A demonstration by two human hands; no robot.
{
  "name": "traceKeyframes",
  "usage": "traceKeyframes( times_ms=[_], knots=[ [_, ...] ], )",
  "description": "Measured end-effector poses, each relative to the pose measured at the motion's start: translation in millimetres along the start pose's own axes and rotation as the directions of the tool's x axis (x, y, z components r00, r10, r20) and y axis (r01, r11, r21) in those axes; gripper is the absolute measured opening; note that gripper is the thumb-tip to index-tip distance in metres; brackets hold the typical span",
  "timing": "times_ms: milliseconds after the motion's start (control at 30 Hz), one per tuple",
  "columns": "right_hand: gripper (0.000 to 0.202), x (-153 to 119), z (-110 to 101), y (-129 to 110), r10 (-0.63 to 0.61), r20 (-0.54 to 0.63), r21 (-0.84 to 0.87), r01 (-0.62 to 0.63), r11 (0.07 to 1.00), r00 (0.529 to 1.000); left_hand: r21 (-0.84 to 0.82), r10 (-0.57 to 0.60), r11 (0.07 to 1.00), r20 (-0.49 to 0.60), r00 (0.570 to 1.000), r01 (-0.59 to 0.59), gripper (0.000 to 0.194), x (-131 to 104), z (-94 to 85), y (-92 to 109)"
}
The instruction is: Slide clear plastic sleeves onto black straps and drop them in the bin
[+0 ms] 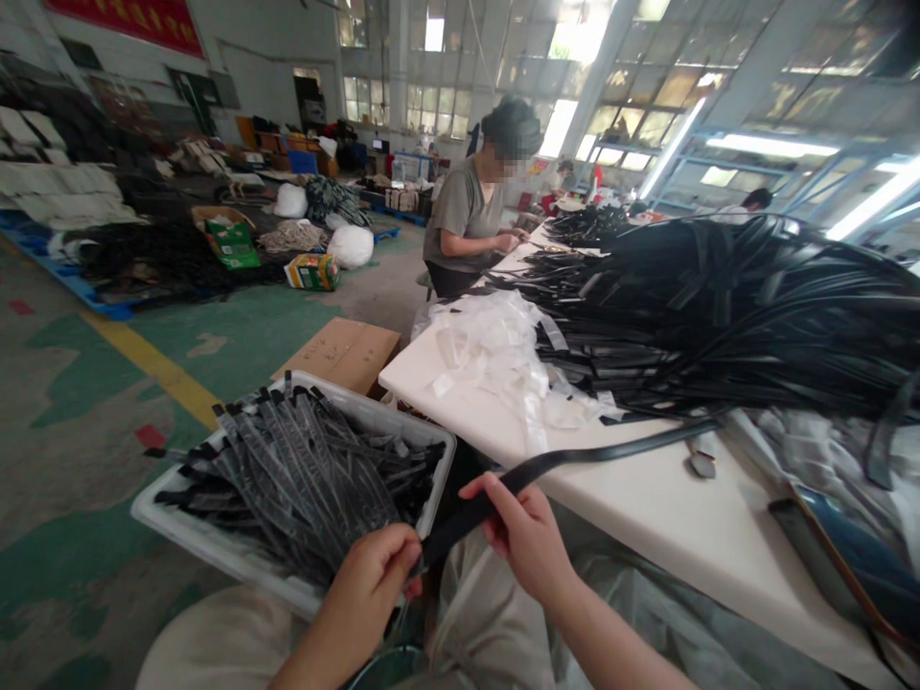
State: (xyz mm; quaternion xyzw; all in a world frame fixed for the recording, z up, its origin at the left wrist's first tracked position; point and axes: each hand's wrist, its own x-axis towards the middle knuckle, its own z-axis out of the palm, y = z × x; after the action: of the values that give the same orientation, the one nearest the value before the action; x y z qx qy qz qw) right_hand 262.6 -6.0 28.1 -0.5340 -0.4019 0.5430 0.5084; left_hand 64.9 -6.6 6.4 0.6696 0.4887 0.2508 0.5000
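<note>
A long black strip (553, 463) runs from my lap up across the white table's near edge toward the black pile. Its lower end is pinched in my left hand (378, 575), fingers closed, beside the right rim of the bin. Farther up the strip, my right hand (521, 527) grips it between thumb and fingers near the table edge. The white plastic bin (216, 532) at the left holds many black strips in clear wrapping (294, 470). Crumpled white film pieces (495, 345) lie on the table beyond my hands.
The white table (647, 498) carries a big heap of black strips (747, 297), a small metal-ended item (701, 463) and a dark flat device (826, 556). A cardboard box (341, 355) stands behind the bin. Another person (464, 211) works at the table's far left side.
</note>
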Motion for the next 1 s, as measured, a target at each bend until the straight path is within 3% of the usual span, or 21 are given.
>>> traceKeyframes(
  times_ms=[200,300,433,533,667,733,800,867,933,1000],
  knots=[
    [0.051,-27.1,24.5,27.3,-0.172,0.092,-0.113,0.181,0.977,0.981,0.095,0.100,0.992,-0.145,0.984,-0.087,0.043,5.1,17.2,-0.9],
    [0.048,-30.9,22.4,34.5,-0.226,0.125,-0.051,0.234,0.971,0.966,0.170,0.140,0.979,-0.158,0.978,-0.112,0.043,3.2,16.7,-1.3],
    [0.047,-16.5,-2.6,17.3,-0.086,-0.143,0.284,0.124,0.951,0.986,0.289,0.143,0.954,-0.200,0.969,-0.081,0.044,-2.0,7.6,-8.9],
    [0.043,-14.7,-11.4,8.1,-0.082,-0.240,0.191,0.129,0.973,0.967,0.325,0.183,0.940,-0.216,0.959,-0.106,0.045,-3.5,8.8,-11.3],
    [0.036,-36.6,5.5,25.4,-0.236,-0.049,-0.087,0.231,0.969,0.971,0.403,0.381,0.872,-0.204,0.902,-0.277,0.053,-3.2,21.2,-0.9],
    [0.033,-47.2,13.6,36.8,-0.267,0.068,-0.095,0.273,0.957,0.961,0.445,0.474,0.823,-0.198,0.858,-0.353,0.060,-3.8,24.7,3.9],
    [0.040,-50.7,12.8,40.0,-0.229,0.113,-0.003,0.231,0.973,0.967,0.487,0.524,0.785,-0.195,0.829,-0.382,0.064,-5.3,23.3,3.3],
    [0.042,-46.4,2.7,32.6,-0.154,0.056,0.182,0.142,0.973,0.986,0.538,0.538,0.760,-0.205,0.818,-0.365,0.065,-7.2,17.8,-2.4],
    [0.040,-38.3,-11.0,19.1,-0.083,-0.089,0.326,0.107,0.939,0.993,0.576,0.526,0.750,-0.221,0.821,-0.325,0.065,-8.5,11.9,-8.6],
    [0.039,-32.9,-20.1,7.4,-0.077,-0.196,0.272,0.130,0.953,0.978,0.550,0.500,0.774,-0.229,0.835,-0.313,0.066,-8.7,9.5,-9.4]
  ],
)
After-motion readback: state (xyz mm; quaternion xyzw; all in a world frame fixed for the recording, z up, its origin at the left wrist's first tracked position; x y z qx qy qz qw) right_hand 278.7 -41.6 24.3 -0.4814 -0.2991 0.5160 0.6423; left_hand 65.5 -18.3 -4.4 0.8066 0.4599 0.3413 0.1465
